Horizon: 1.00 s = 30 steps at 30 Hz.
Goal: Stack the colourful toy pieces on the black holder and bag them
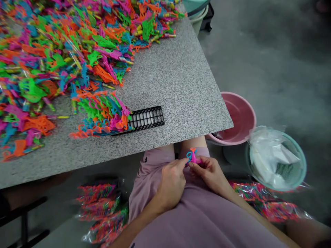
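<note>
Speckled grey table heaped with bright plastic pieces. Below — left hand and right hand pinching small pink-and-blue toy. Probably light, stiff, brittle — best gripped at base.

Place: small assembly or packing workshop
Evidence, 10 o'clock: heaped neon plastic toy parts on speckled grey stone-look worktable
Evidence, 4 o'clock: round pink plastic basin, bare grey concrete floor

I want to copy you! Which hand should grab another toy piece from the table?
Probably left: the left hand sits nearer the pile of plastic pieces, while the right hand pinches the pink toy.
</note>
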Available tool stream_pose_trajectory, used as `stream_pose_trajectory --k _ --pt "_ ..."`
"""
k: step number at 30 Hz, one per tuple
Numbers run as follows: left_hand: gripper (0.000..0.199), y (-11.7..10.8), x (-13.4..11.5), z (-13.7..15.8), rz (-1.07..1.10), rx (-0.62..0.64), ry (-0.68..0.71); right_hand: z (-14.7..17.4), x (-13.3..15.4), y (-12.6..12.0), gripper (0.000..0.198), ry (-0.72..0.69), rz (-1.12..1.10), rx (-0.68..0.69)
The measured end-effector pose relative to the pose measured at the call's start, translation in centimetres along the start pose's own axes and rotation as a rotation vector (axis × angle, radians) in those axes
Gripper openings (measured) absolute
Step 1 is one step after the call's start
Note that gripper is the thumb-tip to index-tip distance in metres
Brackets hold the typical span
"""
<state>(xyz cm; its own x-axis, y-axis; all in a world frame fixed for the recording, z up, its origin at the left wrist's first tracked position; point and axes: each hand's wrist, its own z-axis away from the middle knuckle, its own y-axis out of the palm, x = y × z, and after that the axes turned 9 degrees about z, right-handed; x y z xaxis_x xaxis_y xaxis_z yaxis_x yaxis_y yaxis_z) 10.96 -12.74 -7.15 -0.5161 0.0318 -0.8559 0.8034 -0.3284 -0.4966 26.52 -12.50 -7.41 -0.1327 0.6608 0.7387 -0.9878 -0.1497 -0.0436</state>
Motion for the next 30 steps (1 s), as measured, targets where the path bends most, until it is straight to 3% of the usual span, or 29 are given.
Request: stream_pose_trajectory --k 11,18,23,26,30 --pt "0.041 0.0 0.3 0.0 0.041 -0.056 0.005 -0.5 -0.2 -0.1 0.042 -0.077 0.116 0.027" --pt "0.046 0.2 0.3 0.1 0.109 -0.005 0.024 0.4 0.1 0.1 0.045 0.062 0.005 0.106" --pt "0.039 0.4 0.5 -0.6 0.176 -0.045 -0.041 -0.1 0.6 0.0 0.047 0.022 -0.002 0.182" --pt "0.038 0.4 0.7 -1.1 0.210 -0.088 -0.102 -0.8 1.8 -0.4 0.046 -0.075 0.232 0.222" --pt "0.035 0.1 0.5 -1.5 0.288 -0.121 -0.155 -1.9 4.2 -1.0 0.049 -0.279 0.938 0.142"
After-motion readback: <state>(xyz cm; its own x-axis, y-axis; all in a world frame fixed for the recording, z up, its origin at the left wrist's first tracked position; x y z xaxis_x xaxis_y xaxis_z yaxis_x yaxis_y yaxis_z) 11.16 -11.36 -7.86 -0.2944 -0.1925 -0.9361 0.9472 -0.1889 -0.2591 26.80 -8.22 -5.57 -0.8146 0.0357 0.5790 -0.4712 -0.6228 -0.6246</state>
